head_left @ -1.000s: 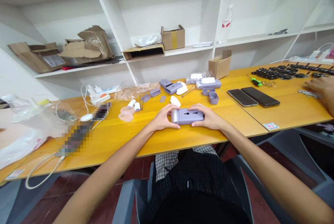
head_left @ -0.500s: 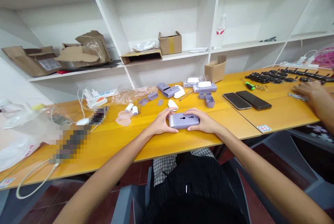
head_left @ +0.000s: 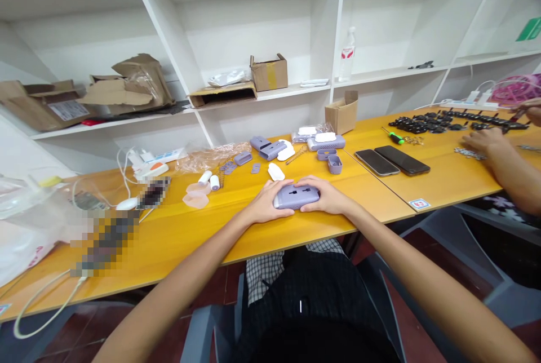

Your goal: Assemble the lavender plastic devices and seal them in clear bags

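Observation:
Both my hands grip a lilac plastic device point(head_left: 295, 196) with slots on its top face, resting on the yellow table point(head_left: 177, 228). My left hand point(head_left: 265, 203) clasps its left end, where a paler part shows, and my right hand point(head_left: 323, 196) wraps its right end. Just beyond lie loose parts: white oval covers point(head_left: 275, 171), lilac housings point(head_left: 266, 147), small lilac cups point(head_left: 333, 163), a spring point(head_left: 296, 154) and another assembled lilac unit with a white top point(head_left: 326, 141).
Two phones point(head_left: 391, 161) lie to the right, then a green screwdriver point(head_left: 393, 137) and rows of black parts point(head_left: 439, 121). Another person's hand point(head_left: 486, 142) works at the far right. Cables, a plastic bag point(head_left: 25, 228) and a small box point(head_left: 341, 110) sit around; shelves hold cardboard boxes.
My hands have closed further over the lilac device and the white end is more covered. The view shifted right; the other person's hand moved along the table.

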`<control>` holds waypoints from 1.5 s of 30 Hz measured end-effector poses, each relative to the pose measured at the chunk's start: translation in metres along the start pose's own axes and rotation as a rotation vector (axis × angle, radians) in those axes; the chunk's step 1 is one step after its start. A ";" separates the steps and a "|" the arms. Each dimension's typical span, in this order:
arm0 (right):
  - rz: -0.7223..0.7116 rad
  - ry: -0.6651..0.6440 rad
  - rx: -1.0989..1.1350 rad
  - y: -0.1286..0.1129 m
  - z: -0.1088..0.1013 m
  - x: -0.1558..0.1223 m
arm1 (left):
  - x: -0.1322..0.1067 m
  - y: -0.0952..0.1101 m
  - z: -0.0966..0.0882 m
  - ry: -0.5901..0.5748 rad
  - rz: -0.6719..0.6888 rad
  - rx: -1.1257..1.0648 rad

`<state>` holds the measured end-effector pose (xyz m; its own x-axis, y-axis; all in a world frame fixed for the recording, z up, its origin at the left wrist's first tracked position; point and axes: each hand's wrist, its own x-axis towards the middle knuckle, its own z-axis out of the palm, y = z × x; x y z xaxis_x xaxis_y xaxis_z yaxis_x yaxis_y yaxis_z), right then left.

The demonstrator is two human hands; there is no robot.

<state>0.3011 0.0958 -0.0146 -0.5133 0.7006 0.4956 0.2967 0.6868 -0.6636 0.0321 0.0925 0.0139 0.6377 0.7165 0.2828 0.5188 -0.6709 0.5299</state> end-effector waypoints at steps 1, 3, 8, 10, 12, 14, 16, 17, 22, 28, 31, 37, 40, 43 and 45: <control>0.000 0.003 -0.014 -0.001 0.001 0.000 | 0.001 0.001 0.001 0.003 0.000 -0.004; 0.000 0.002 -0.044 -0.003 0.002 -0.001 | 0.002 0.000 0.002 0.006 0.002 -0.024; 0.036 -0.017 -0.027 -0.007 -0.001 -0.005 | 0.002 -0.002 0.003 -0.010 -0.019 -0.058; 0.101 0.013 0.014 -0.002 -0.005 0.000 | 0.001 -0.004 0.002 -0.024 -0.039 -0.061; 0.195 0.039 0.056 0.007 -0.010 0.012 | 0.000 -0.006 -0.001 -0.044 -0.054 -0.061; 0.303 0.050 0.057 0.017 -0.012 0.031 | -0.001 -0.009 -0.005 -0.060 -0.061 -0.060; 0.365 0.040 -0.031 0.023 -0.008 0.056 | -0.003 -0.014 -0.011 -0.059 -0.065 -0.061; 0.376 0.037 -0.095 0.025 -0.004 0.068 | -0.003 -0.016 -0.014 -0.052 -0.065 -0.065; 0.415 -0.020 -0.358 0.018 0.025 0.117 | -0.004 -0.022 -0.024 -0.032 -0.044 -0.106; 0.426 -0.059 -0.492 0.028 0.018 0.109 | -0.004 -0.023 -0.022 -0.038 -0.062 -0.066; 0.434 -0.039 -0.508 0.041 -0.002 0.086 | -0.004 -0.022 -0.020 -0.053 -0.062 -0.030; 0.272 0.001 -0.392 0.058 -0.009 0.071 | -0.004 -0.020 -0.020 -0.054 -0.031 -0.034; 0.229 0.031 -0.270 0.059 0.006 0.086 | -0.005 -0.019 -0.022 -0.073 -0.008 -0.035; 0.234 0.004 -0.278 0.057 0.020 0.102 | -0.005 -0.020 -0.023 -0.078 0.003 -0.034; 0.232 -0.026 -0.327 0.056 0.025 0.107 | -0.005 -0.020 -0.022 -0.067 -0.016 -0.030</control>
<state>0.2431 0.2041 -0.0126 -0.4213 0.8423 0.3362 0.6457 0.5389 -0.5409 0.0056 0.1068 0.0195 0.6671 0.7117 0.2202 0.5126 -0.6529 0.5576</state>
